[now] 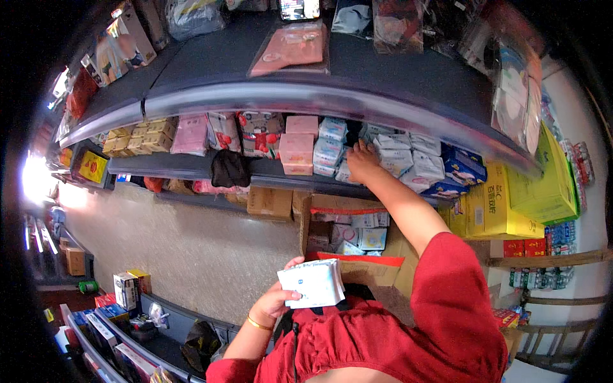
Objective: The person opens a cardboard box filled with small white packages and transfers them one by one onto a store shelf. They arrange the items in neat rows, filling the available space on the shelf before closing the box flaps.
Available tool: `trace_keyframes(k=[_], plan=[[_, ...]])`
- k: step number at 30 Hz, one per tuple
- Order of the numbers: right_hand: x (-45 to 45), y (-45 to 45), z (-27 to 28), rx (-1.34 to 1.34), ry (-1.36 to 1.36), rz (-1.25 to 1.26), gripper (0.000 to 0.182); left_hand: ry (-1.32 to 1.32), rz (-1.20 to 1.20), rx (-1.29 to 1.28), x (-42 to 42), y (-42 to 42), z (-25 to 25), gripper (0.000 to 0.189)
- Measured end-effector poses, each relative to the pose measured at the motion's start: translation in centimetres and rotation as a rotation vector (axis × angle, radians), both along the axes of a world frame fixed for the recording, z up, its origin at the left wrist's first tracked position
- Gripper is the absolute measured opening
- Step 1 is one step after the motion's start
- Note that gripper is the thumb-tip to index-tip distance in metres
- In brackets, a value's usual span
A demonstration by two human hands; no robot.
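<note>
My left hand (pixel 278 299) holds white flat soft packs (pixel 311 283), seemingly more than one pressed together, close to my body. The thumb lies across their front. On the lower shelf, my right hand (pixel 363 162) reaches in among stacked white packs (pixel 395 158), fingers pointing to the back. Its palm side is hidden, so whether it grips a pack is unclear. Just left of it stand blue-and-white packs (pixel 329 146) in a stack. Below the shelf, an open cardboard carton (pixel 391 275) with red tape on its flaps contains several similar packs (pixel 346 234).
Above runs a dark upper shelf (pixel 201 67) with a pale front rail. Pink boxes (pixel 297 152) and dark blue packs (pixel 460 164) share the lower shelf. A black cloth item (pixel 231 168) hangs over its edge. Yellow cartons (pixel 498 201) stand at the right. Another shelf unit (pixel 167 316) is behind me.
</note>
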State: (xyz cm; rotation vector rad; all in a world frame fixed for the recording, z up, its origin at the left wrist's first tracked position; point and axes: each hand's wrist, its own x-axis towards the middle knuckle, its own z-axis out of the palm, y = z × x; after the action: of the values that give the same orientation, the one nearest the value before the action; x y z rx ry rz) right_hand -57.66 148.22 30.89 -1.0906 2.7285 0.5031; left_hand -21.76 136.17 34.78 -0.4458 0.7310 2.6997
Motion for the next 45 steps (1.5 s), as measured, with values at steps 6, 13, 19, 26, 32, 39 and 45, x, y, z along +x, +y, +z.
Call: trace_keyframes(k=[6, 13, 19, 26, 32, 39, 45], plan=[[-2.4, -1.2, -1.7, 0.121, -0.143, -0.063, 0.121, -0.036, 0.058, 0.005, 0.0, -0.2, 0.0, 0.093], [-1.5, -1.3, -0.6, 0.237, -0.144, -0.007, 0.093, -0.085, 0.083, -0.02, -0.3, -1.2, -0.4, 0.094], [4.4, 0.6, 5.7, -0.264, -0.38, -0.028, 0.03, -0.124, 0.187, 0.224, 0.0, -2.0, -2.0, 0.089], [10.8, 8.7, -7.8, 0.086, -0.746, -0.153, 0.032, -0.149, 0.144, 0.223, -1.0, -1.7, -2.4, 0.094], [6.6, 13.4, -24.0, -0.283, -0.276, -0.53, 0.055, -0.15, 0.142, 0.197, -1.5, -1.3, -1.2, 0.096], [7.3, 11.1, -24.2, -0.354, -0.34, -0.651, 0.054, -0.122, 0.223, 0.296, 0.8, -1.0, -3.6, 0.09], [7.9, 10.8, -24.2, -0.391, -0.385, -0.674, 0.053, -0.083, 0.275, 0.247, -0.3, -1.6, -2.5, 0.073]])
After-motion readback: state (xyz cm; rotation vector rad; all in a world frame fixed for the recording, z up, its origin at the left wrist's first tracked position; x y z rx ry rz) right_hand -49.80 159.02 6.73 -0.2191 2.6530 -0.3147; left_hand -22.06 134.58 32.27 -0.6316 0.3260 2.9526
